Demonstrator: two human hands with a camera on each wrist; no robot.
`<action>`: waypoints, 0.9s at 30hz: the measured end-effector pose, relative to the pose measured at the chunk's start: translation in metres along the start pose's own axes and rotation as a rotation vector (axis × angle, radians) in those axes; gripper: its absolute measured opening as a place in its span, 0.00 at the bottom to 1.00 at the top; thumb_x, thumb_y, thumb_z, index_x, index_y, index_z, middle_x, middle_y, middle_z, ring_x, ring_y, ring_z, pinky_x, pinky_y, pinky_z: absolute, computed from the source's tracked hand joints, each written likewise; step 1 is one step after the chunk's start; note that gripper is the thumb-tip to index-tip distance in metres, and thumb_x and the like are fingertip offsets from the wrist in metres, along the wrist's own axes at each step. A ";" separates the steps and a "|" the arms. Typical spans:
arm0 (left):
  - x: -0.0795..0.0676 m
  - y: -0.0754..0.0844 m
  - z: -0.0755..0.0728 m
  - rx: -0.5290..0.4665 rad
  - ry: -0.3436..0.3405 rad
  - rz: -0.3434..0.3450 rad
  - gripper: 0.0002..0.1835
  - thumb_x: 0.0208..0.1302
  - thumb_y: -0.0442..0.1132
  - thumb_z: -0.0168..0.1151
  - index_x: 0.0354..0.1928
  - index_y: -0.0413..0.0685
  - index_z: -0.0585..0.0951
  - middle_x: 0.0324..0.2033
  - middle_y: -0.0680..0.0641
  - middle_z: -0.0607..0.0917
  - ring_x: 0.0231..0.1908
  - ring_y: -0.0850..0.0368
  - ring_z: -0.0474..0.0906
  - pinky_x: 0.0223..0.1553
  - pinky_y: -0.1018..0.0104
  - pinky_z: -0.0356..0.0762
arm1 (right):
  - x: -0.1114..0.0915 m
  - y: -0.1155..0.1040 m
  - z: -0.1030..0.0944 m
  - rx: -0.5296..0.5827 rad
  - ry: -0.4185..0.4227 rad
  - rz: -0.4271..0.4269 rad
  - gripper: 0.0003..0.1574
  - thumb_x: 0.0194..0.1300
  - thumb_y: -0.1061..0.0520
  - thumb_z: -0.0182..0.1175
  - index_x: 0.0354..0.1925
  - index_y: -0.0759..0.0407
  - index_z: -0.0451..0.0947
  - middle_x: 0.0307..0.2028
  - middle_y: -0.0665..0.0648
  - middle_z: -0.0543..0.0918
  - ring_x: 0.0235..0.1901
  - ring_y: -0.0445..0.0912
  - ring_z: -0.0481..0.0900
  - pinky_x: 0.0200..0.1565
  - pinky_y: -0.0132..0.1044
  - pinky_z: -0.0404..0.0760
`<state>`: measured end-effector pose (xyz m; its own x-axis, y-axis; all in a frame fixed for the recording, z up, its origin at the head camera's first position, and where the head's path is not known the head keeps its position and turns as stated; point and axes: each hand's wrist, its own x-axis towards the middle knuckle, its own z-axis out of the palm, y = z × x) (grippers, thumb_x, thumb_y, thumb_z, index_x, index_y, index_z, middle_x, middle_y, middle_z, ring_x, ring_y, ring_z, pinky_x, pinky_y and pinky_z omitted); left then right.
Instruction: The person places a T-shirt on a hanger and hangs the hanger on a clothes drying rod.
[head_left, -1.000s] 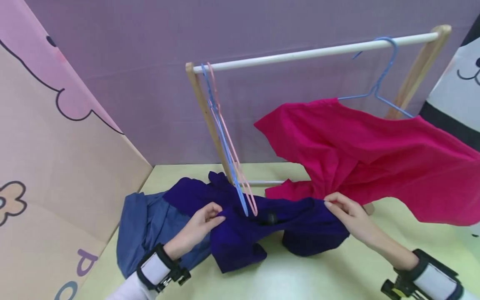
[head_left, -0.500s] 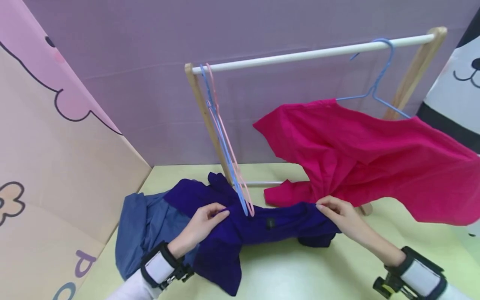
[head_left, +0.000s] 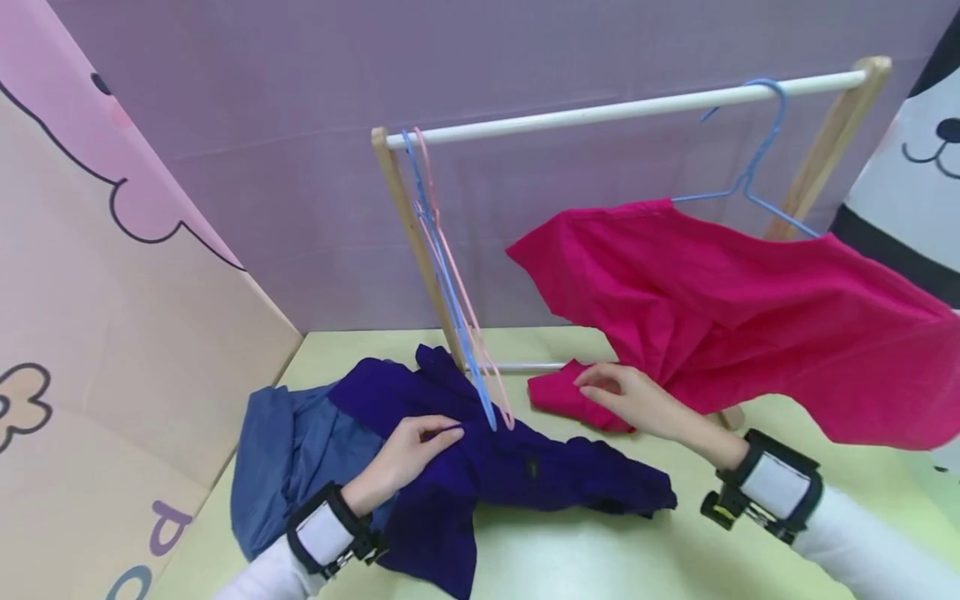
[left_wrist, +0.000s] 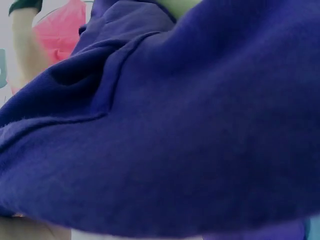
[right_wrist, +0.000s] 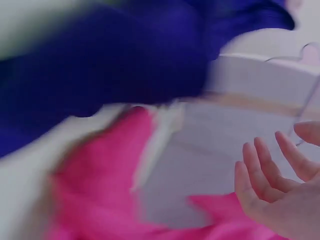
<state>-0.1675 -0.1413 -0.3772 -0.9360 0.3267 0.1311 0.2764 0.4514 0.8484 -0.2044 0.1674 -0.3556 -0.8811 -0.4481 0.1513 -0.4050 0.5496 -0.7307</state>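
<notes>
My left hand (head_left: 411, 450) pinches a dark navy garment (head_left: 555, 475) near its upper edge, fingertips and thumb together on the cloth. A small dark label shows on it, and its right end droops toward the table. In the left wrist view the navy cloth (left_wrist: 190, 130) fills most of the picture and hides the left fingers. My right hand (head_left: 630, 398) is off the navy cloth, in front of the crimson garment. The right wrist view shows that hand (right_wrist: 280, 190) with relaxed, spread fingers and nothing in them.
A blue hanger (head_left: 491, 421) and a pink hanger (head_left: 512, 423) hang at the left end of the rack's white rail (head_left: 600, 114). The crimson garment (head_left: 675, 292) hangs from another blue hanger (head_left: 765, 154) on the right. A slate-blue garment (head_left: 277, 467) lies at the left.
My right hand has let go of the navy garment and moved left and slightly up. The garment's right end has dropped. My left hand keeps its pinch, nearly in place.
</notes>
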 end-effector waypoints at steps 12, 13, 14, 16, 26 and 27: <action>0.002 -0.002 0.009 -0.005 -0.016 -0.027 0.11 0.59 0.38 0.58 0.39 0.37 0.81 0.38 0.43 0.82 0.39 0.53 0.77 0.39 0.71 0.73 | 0.049 -0.113 -0.002 0.110 -0.089 -0.033 0.24 0.64 0.48 0.49 0.55 0.57 0.67 0.44 0.59 0.76 0.42 0.50 0.75 0.42 0.42 0.74; 0.003 -0.003 0.010 -0.002 -0.015 -0.030 0.11 0.59 0.38 0.58 0.38 0.37 0.81 0.37 0.43 0.82 0.39 0.53 0.77 0.38 0.71 0.73 | 0.052 -0.117 -0.001 0.112 -0.092 -0.034 0.24 0.64 0.48 0.49 0.55 0.58 0.66 0.44 0.59 0.76 0.42 0.50 0.75 0.42 0.42 0.74; 0.003 -0.003 0.010 0.000 -0.016 -0.033 0.11 0.59 0.38 0.58 0.38 0.37 0.81 0.37 0.43 0.82 0.38 0.53 0.77 0.38 0.71 0.73 | 0.055 -0.120 0.001 0.116 -0.093 -0.032 0.25 0.64 0.49 0.49 0.56 0.59 0.66 0.44 0.59 0.77 0.41 0.50 0.76 0.42 0.41 0.74; 0.003 -0.004 0.011 0.000 -0.018 -0.033 0.11 0.59 0.38 0.58 0.38 0.37 0.81 0.37 0.43 0.82 0.38 0.53 0.77 0.38 0.72 0.72 | 0.062 -0.125 0.005 0.128 -0.085 -0.033 0.23 0.64 0.50 0.50 0.55 0.61 0.67 0.42 0.60 0.78 0.39 0.49 0.77 0.41 0.40 0.74; 0.000 -0.005 0.013 -0.014 -0.019 -0.036 0.11 0.59 0.38 0.57 0.39 0.37 0.81 0.37 0.43 0.82 0.38 0.54 0.77 0.38 0.72 0.72 | 0.076 -0.131 0.016 0.197 0.032 -0.041 0.15 0.62 0.62 0.51 0.46 0.69 0.71 0.33 0.63 0.80 0.28 0.49 0.77 0.32 0.36 0.76; 0.000 -0.005 0.013 -0.016 -0.018 -0.039 0.12 0.59 0.38 0.57 0.39 0.37 0.81 0.37 0.43 0.82 0.38 0.54 0.77 0.38 0.72 0.72 | 0.076 -0.131 0.016 0.204 0.050 -0.029 0.15 0.62 0.63 0.50 0.47 0.70 0.70 0.32 0.63 0.80 0.27 0.48 0.77 0.30 0.35 0.76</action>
<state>-0.1658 -0.1332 -0.3881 -0.9417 0.3245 0.0889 0.2366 0.4509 0.8607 -0.2146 0.0495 -0.2589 -0.8830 -0.4231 0.2031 -0.3767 0.3809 -0.8444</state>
